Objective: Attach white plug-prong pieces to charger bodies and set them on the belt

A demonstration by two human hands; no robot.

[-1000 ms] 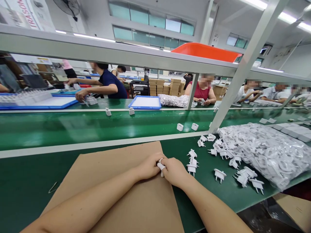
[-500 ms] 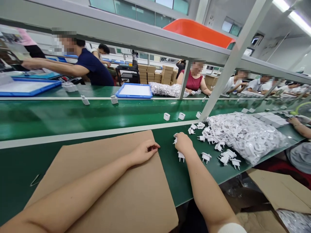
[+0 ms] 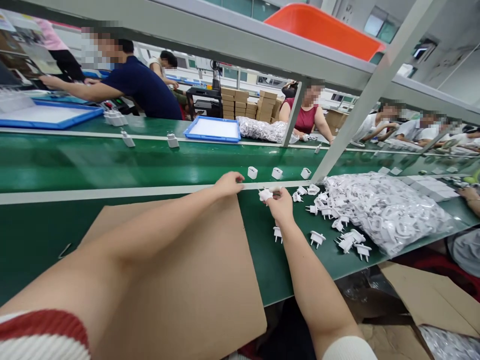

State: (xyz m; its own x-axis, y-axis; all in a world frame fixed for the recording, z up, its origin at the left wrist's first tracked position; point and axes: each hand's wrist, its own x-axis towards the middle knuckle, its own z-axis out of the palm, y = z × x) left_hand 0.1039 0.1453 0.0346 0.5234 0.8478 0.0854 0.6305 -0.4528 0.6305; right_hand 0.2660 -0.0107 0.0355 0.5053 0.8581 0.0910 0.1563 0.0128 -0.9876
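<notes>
Head view: the left hand point(image 3: 229, 183) has left the cardboard point(image 3: 195, 280), where it rested curled half a second ago, and now reaches forward to the white strip point(image 3: 112, 193) at the edge of the belt point(image 3: 112, 162), fingers loosely bent with nothing visible in them. The right hand point(image 3: 280, 204) has lifted off the bench point(image 3: 292, 260) and pinches a white plug point(image 3: 264, 194) between thumb and fingertips, just right of the left hand and just short of the strip. One loose plug point(image 3: 277, 233) lies beside the right wrist, more plugs point(image 3: 345, 235) are scattered to the right, up against the bag point(image 3: 390, 210) of parts. Three white caps point(image 3: 276, 173) sit on the belt just beyond the hands. A slanted post point(image 3: 360, 110) rises right of them, hemming that side. Open green surface lies between the cardboard's right edge and the loose plugs, and the belt left of the hands is bare. The cardboard's near corner overhangs the bench's front edge.
</notes>
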